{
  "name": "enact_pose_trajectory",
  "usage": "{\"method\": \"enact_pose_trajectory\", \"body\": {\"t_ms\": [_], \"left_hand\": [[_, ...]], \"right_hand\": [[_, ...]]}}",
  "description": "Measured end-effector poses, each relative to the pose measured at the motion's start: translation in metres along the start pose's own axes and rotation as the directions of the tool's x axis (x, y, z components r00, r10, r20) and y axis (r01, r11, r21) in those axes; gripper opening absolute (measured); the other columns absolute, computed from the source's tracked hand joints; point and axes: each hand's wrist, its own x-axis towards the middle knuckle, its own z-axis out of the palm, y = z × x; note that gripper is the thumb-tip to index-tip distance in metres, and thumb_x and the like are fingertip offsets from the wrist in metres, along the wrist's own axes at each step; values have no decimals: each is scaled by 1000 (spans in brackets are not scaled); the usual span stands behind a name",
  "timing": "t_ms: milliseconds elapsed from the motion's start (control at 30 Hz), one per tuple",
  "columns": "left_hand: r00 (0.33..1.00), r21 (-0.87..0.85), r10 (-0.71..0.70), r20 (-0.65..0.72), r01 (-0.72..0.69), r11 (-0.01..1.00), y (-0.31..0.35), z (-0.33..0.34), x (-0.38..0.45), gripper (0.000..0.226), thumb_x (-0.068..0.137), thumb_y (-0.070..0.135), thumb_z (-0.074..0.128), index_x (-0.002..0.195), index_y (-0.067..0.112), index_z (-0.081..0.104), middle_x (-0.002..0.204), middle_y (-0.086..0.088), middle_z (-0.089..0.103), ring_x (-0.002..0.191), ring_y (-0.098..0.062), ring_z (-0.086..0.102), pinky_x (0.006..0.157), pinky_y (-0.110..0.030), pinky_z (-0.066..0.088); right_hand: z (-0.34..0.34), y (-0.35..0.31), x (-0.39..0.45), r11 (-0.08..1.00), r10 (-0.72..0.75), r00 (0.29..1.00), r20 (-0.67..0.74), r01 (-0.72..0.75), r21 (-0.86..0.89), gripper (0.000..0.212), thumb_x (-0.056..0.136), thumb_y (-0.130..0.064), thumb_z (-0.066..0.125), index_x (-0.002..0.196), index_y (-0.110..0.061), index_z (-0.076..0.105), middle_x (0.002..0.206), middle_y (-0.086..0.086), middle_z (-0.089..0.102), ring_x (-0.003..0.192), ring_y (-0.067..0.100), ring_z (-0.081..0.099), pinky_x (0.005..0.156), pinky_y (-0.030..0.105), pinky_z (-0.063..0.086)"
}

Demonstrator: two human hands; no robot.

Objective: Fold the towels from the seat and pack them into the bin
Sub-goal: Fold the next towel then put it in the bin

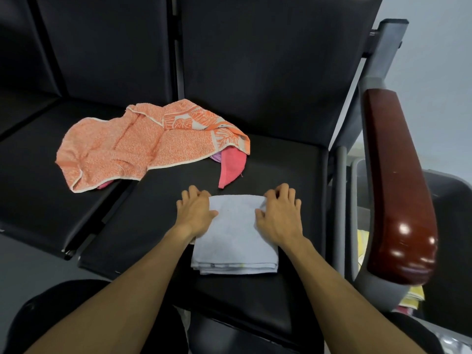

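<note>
**Folding the pale towel on the seat**

Black padded seats (281, 162) filled the view, with a wooden armrest (398, 185) at my right. The pale blue towel (235, 238) lay folded near the front edge of the seat. My left hand (195, 210) and my right hand (279, 215) gripped its far corners, fingers curled into the cloth. For a neat fold I judged that both corners should travel together and meet the near edge evenly. An orange towel (132, 146) lay crumpled behind, over a pink one (231, 167). I could not see the bin clearly.

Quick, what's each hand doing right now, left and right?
Left hand: fingers curled, gripping the far left corner of the folded blue towel.
Right hand: fingers curled, gripping its far right corner.
</note>
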Motion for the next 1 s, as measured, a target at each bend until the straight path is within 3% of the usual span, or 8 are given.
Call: {"method": "enact_pose_trajectory", "body": {"t_ms": [133, 300, 400, 500, 633, 767, 933, 1000], "left_hand": [[991, -250, -5, -131, -28, 968, -2, -5, -9, 17, 100, 21, 53, 104, 23, 37, 89, -2, 56, 76, -21, 51, 67, -39, 43], [995, -632, -37, 92, 87, 770, -4, -13, -16, 65, 93, 22, 62, 137, 43, 19, 99, -8, 62, 78, -21, 64, 68, -33, 52], [977, -546, 90, 194, 31, 837, -3, -18, -22, 62, 88, 10, 54, 130, 46, 25, 95, -12, 61, 74, -29, 62, 64, -40, 51], [988, -506, 144, 48, -100, 857, -4, -20, -28, 42, 93, 8, 49, 114, 42, 38, 82, -9, 56, 56, -23, 54, 52, -37, 44], [980, -580, 121, -158, -191, 792, -1, -27, -29, 36, 96, 14, 54, 118, 39, 39, 89, -4, 59, 68, -17, 59, 62, -36, 49], [988, -593, 74, 135, 21, 805, -6, -27, -29, 47, 94, 20, 59, 128, 40, 34, 107, -6, 63, 90, -25, 66, 77, -37, 54], [950, -544, 86, 300, 96, 834, -8, -29, -28, 37, 91, 18, 59, 115, 42, 45, 108, -11, 62, 91, -31, 64, 77, -41, 53], [944, -505, 108, 311, 68, 860, -7, -29, -29, 33, 94, 16, 58, 115, 39, 47, 104, -12, 60, 80, -22, 58, 70, -34, 48]], "right_hand": [[-3, -4, -2, 954, -28, 999, -34, 37, 296, 16, 96, -21, 55, 105, -21, 41, 97, 5, 58, 91, 28, 54, 80, 39, 42], [-12, -5, -3, 747, 6, 990, 144, -100, 657, 57, 89, -14, 60, 130, -35, 26, 86, 4, 64, 79, 22, 63, 83, 38, 47], [-18, 2, -5, 751, -88, 978, 191, -60, 657, 47, 83, 3, 52, 111, -32, 39, 96, -2, 54, 77, 12, 55, 65, 26, 41], [-19, 4, -6, 756, -42, 992, 117, -45, 653, 38, 84, 9, 48, 88, -24, 65, 96, -3, 55, 78, 3, 51, 71, 15, 37], [-23, 2, -7, 681, 21, 988, 155, -128, 722, 37, 90, 0, 55, 117, -21, 66, 120, -7, 50, 102, -1, 51, 84, 2, 35], [-19, -1, -11, 742, -79, 950, 303, -147, 654, 61, 85, -4, 64, 141, -21, 50, 135, -5, 36, 118, 8, 44, 97, 14, 32], [-17, 4, -8, 708, 2, 959, 284, -202, 676, 38, 86, -7, 70, 122, -22, 70, 127, -2, 65, 99, 4, 63, 77, 1, 42], [-16, 2, -9, 772, 3, 962, 272, -175, 612, 37, 90, -9, 66, 125, -21, 68, 131, 0, 63, 109, 10, 61, 86, 3, 42]]}}
